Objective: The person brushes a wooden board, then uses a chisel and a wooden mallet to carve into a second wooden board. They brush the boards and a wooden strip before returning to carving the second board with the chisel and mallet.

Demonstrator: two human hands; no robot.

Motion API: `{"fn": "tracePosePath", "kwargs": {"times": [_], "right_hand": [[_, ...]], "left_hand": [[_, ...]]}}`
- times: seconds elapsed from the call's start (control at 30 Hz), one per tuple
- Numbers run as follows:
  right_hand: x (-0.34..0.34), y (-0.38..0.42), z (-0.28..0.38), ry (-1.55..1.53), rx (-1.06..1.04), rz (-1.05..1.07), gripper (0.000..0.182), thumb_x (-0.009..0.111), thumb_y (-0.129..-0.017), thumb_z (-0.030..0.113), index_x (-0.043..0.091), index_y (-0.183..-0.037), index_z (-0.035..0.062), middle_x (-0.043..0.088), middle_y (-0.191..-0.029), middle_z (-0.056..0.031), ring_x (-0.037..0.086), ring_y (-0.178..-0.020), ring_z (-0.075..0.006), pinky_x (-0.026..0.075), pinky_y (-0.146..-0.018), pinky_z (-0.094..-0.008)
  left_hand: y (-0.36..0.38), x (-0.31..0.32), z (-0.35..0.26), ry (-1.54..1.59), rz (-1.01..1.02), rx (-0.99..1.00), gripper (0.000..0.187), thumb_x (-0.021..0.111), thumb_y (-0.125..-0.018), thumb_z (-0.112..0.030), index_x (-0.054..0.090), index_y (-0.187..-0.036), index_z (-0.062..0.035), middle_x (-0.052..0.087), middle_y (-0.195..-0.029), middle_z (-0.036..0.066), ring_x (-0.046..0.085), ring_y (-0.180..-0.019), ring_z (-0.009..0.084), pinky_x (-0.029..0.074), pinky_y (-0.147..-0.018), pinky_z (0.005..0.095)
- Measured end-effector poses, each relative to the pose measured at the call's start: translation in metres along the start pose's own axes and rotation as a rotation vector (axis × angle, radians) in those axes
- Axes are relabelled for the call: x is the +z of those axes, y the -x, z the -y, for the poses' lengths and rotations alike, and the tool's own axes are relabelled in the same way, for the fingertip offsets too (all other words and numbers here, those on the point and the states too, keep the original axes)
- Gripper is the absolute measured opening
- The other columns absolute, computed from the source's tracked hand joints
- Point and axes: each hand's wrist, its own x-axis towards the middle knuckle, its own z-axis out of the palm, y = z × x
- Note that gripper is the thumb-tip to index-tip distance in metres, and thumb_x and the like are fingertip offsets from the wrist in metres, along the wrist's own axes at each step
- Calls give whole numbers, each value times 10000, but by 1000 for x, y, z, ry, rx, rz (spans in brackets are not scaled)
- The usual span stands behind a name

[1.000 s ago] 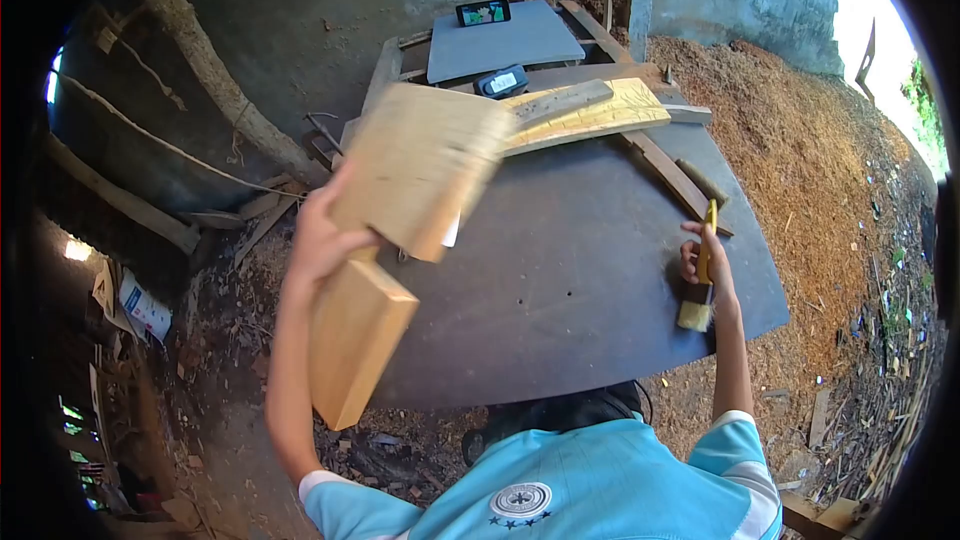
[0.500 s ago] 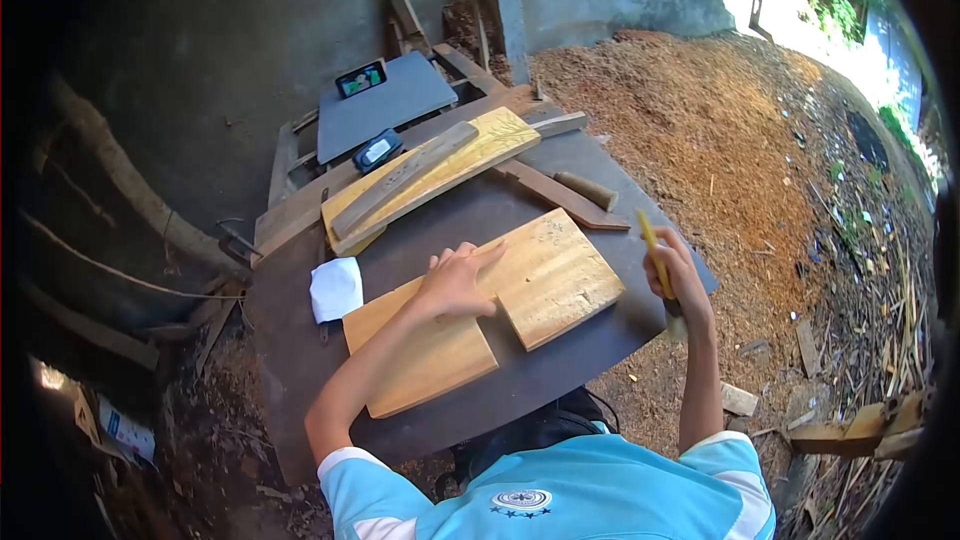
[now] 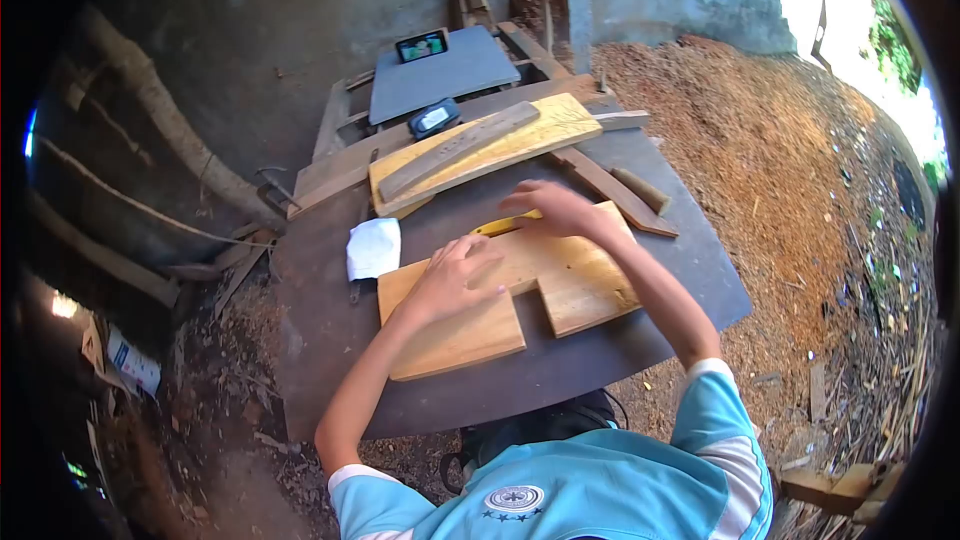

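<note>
A pale wooden board (image 3: 470, 335) with a notch cut into its near edge lies flat on the dark tabletop. My left hand (image 3: 455, 280) is over the board's left half, its fingers spread and curved, holding nothing. Across the board's far edge reaches my right hand (image 3: 555, 208), fingers stretched to the left and slightly blurred. A yellow-handled tool (image 3: 495, 227) shows beside and below that hand. Its other end is hidden, so its exact kind cannot be made out.
Behind are a thick yellowish plank (image 3: 480, 150) with a grey strip (image 3: 460, 148) on it, a dark case (image 3: 434, 118), and a phone (image 3: 421, 45) propped on a grey panel (image 3: 440, 80). A white cloth (image 3: 374, 248) lies left; a brown wood piece (image 3: 618, 190) lies right.
My right hand has swung from beyond the board's right side to its far edge, bringing the yellow-handled tool along. My left hand stays over the board. The view has shifted.
</note>
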Motion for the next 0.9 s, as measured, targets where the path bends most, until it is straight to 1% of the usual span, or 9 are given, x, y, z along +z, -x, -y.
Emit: {"fn": "tracePosePath", "kwargs": {"times": [0.07,0.1,0.17,0.23,0.43,0.47,0.57,0.7,0.9], "right_hand": [[-36,30,-4,152,135,-166,310,578,-776,123,600,-1083,82,598,-1017,-136,543,-999,-320,435,-873,-392],[-53,48,-5,259,353,-215,319,575,-776,127,598,-1090,75,598,-1019,-146,545,-995,-323,438,-864,-389],[-70,94,-26,564,607,-363,284,594,-824,239,618,-1010,26,614,-973,-171,577,-909,-330,457,-813,-387],[-77,142,-61,367,862,-130,356,589,-836,308,609,-1001,-8,629,-879,-196,599,-812,-332,477,-751,-386],[-103,188,-67,231,873,-185,389,617,-827,319,597,-981,-38,635,-806,-153,608,-724,-222,482,-684,-325],[-113,197,-73,-17,943,-219,393,610,-843,314,570,-999,-45,625,-826,-122,610,-736,-185,494,-670,-288],[-140,207,-50,-461,735,-655,375,552,-886,271,509,-1062,-57,605,-887,-150,631,-762,-187,549,-668,-290],[-181,186,-5,-44,734,-945,408,465,-920,315,491,-1077,-61,595,-864,-155,620,-700,-182,549,-619,-275],[-199,136,71,-19,425,-1170,356,433,-956,270,485,-1184,1,565,-834,-59,538,-623,-84,419,-499,-210]], "left_hand": [[21,-7,13,16,-8,-73,477,649,-773,-374,565,-1164,-113,428,-1265,135,391,-1202,297,325,-998,406],[30,-7,18,0,-56,-73,483,643,-776,-380,562,-1168,-111,432,-1263,139,397,-1195,301,326,-993,410],[44,-3,28,-34,-152,-62,494,631,-782,-392,557,-1178,-106,439,-1260,146,409,-1182,309,327,-984,417],[49,9,29,-105,-228,-76,548,600,-784,-449,532,-1208,-107,443,-1257,148,395,-1191,308,280,-1016,409],[49,5,27,-88,-221,-150,608,572,-771,-514,509,-1232,-124,457,-1239,137,399,-1186,292,241,-1033,406],[49,4,27,-77,-216,-160,605,575,-770,-513,511,-1230,-126,458,-1237,134,400,-1186,289,243,-1032,407],[49,6,28,-65,-246,-161,589,596,-764,-492,521,-1216,-122,477,-1184,129,436,-1138,289,295,-996,406],[54,2,33,-66,-287,-169,553,613,-771,-453,533,-1199,-114,493,-1123,115,480,-1069,287,348,-946,395],[55,3,37,-72,-295,-168,528,612,-778,-439,540,-1191,-119,499,-1121,102,482,-1069,276,346,-940,394]]}}
